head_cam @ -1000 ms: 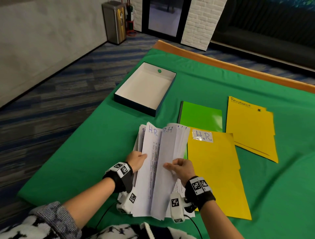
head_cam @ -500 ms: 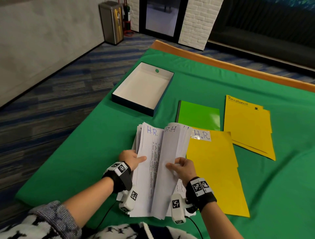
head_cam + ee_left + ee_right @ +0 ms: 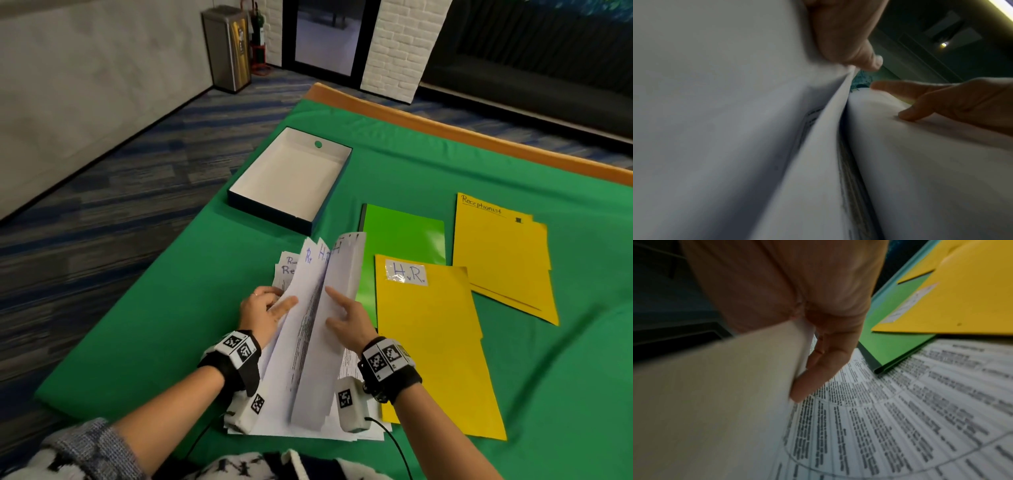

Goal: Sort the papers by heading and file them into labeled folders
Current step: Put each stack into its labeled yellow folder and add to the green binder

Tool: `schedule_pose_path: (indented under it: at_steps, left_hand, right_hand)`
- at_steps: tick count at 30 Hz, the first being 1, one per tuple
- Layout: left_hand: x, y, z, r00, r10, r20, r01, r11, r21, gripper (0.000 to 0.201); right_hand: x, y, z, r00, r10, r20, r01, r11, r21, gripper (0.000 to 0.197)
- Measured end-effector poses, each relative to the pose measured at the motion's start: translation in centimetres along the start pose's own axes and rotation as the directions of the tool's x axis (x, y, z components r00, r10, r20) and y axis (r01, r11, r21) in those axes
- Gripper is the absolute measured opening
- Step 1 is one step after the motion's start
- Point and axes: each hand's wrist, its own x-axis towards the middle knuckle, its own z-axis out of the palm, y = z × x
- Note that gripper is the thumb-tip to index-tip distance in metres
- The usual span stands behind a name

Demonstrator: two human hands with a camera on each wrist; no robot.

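A stack of white printed papers lies on the green cloth, with blue handwritten headings along the top edges. Several sheets stand fanned upright between my hands. My left hand grips the left-hand sheets, its thumb pressed on their edge. My right hand pinches the right-hand bundle, index finger and thumb on its face, the other fingers behind it. The yellow folder labelled H.R. lies just right of the stack. A second yellow folder, headed Receptionist, lies farther right. A green folder sits partly under the H.R. folder.
An open, white-lined box stands beyond the stack at the left. The green cloth covers the table up to a wooden far edge. Carpet floor drops away on the left.
The lifted sheets have swung up and leftward, and more headings now show on the left side. My right index finger has straightened onto the sheet; my left hand moved slightly away from me.
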Motion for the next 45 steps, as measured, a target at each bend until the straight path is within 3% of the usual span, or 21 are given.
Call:
schedule_pose_path:
  at_steps: [3, 7, 9, 12, 14, 18, 21, 23, 25, 27, 29, 31, 33, 35, 36, 38, 39, 40, 42, 45]
  left_hand:
    - [0.3, -0.3, -0.1, 0.999, -0.043, 0.023, 0.043, 0.999, -0.009, 0.047]
    - [0.6, -0.4, -0.3, 0.985, -0.149, 0.087, 0.152, 0.988, -0.034, 0.009]
    - [0.3, 0.3, -0.5, 0.974, -0.206, 0.093, 0.219, 0.96, -0.172, 0.041]
    - [0.2, 0.7, -0.1, 0.974, -0.162, 0.16, 0.192, 0.962, -0.192, 0.041]
    - [0.4, 0.0, 0.4, 0.973, -0.129, 0.193, 0.158, 0.977, -0.145, 0.039]
    - [1.0, -1.3, -0.1, 0.972, -0.169, 0.165, 0.169, 0.986, 0.012, 0.042]
    - [0.7, -1.4, -0.4, 0.991, -0.109, 0.074, 0.087, 0.965, 0.246, 0.029]
    - [-0.1, -0.1, -0.4, 0.993, -0.027, 0.113, 0.004, 0.979, 0.203, 0.05]
    - [-0.8, 2.0, -0.1, 0.957, -0.075, 0.281, 0.062, 0.997, 0.054, 0.083]
    - [-1.2, 3.4, 0.5, 0.902, -0.16, 0.401, 0.222, 0.969, -0.111, 0.097]
    - [-1.1, 3.8, 0.7, 0.896, -0.208, 0.392, 0.311, 0.924, -0.223, 0.084]
    - [-0.8, 3.7, 0.3, 0.915, -0.232, 0.33, 0.324, 0.91, -0.259, 0.056]
    - [-0.7, 3.9, -0.6, 0.938, -0.231, 0.258, 0.302, 0.911, -0.282, 0.029]
    - [-0.8, 3.9, -1.3, 0.936, -0.22, 0.276, 0.301, 0.906, -0.297, 0.028]
    - [-0.8, 3.9, -1.4, 0.918, -0.217, 0.333, 0.316, 0.907, -0.279, 0.046]
    - [-1.1, 3.8, -1.0, 0.861, -0.237, 0.449, 0.351, 0.917, -0.19, 0.103]
    - [-1.3, 3.8, -0.6, 0.838, -0.247, 0.487, 0.335, 0.936, -0.103, 0.122]
    - [-1.5, 3.7, -0.2, 0.829, -0.249, 0.5, 0.287, 0.958, 0.001, 0.129]
    - [-1.9, 3.3, 0.6, 0.852, -0.255, 0.458, 0.153, 0.957, 0.248, 0.121]
    - [-1.3, 2.6, 0.5, 0.907, -0.268, 0.326, 0.172, 0.94, 0.294, 0.057]
  right_hand:
    - [0.5, 0.2, 0.8, 0.992, 0.128, 0.005, -0.128, 0.99, 0.051, 0.057]
    - [0.7, 0.5, 1.6, 0.982, 0.188, 0.016, -0.189, 0.981, 0.047, 0.062]
    - [0.7, 0.6, 2.2, 0.978, 0.209, 0.03, -0.21, 0.975, 0.066, 0.083]
    - [1.0, 0.7, 3.3, 0.983, 0.177, 0.047, -0.174, 0.983, -0.064, 0.096]
    - [1.3, 1.1, 3.6, 0.982, 0.18, 0.056, -0.174, 0.98, -0.095, 0.085]
    - [1.6, 2.9, 2.5, 0.984, 0.175, -0.006, -0.176, 0.983, -0.047, 0.043]
    - [1.2, 3.6, 1.7, 0.985, 0.155, -0.071, -0.15, 0.987, 0.063, 0.041]
    - [0.8, 3.4, 1.6, 0.994, 0.031, -0.105, -0.024, 0.998, 0.066, 0.049]
    - [-0.2, 2.4, 1.8, 0.991, -0.116, -0.061, 0.118, 0.992, 0.035, 0.063]
    - [-1.2, 1.6, 2.3, 0.97, -0.229, 0.085, 0.227, 0.973, 0.034, 0.079]
    - [-2.6, 0.8, 2.9, 0.944, -0.215, 0.249, 0.189, 0.974, 0.123, 0.095]
    - [-3.6, 0.7, 3.1, 0.921, -0.192, 0.339, 0.133, 0.973, 0.189, 0.104]
    - [-4.5, 1.3, 2.7, 0.891, -0.183, 0.415, 0.149, 0.982, 0.114, 0.091]
    - [-5.2, 1.5, 2.4, 0.84, -0.165, 0.517, 0.151, 0.986, 0.069, 0.055]
    - [-5.4, 1.4, 2.4, 0.812, -0.165, 0.56, 0.142, 0.986, 0.086, 0.039]
    - [-5.9, 0.9, 3.2, 0.773, -0.164, 0.613, 0.162, 0.985, 0.06, 0.019]
    - [-6.0, 0.8, 3.8, 0.764, -0.141, 0.629, 0.199, 0.98, -0.022, 0.01]
    - [-5.9, 0.8, 4.3, 0.759, -0.109, 0.642, 0.241, 0.963, -0.122, 0.006]
    - [-5.4, 1.1, 5.4, 0.765, -0.091, 0.638, 0.327, 0.908, -0.262, 0.008]
    - [-5.3, 1.1, 5.7, 0.761, -0.09, 0.642, 0.41, 0.834, -0.37, 0.016]
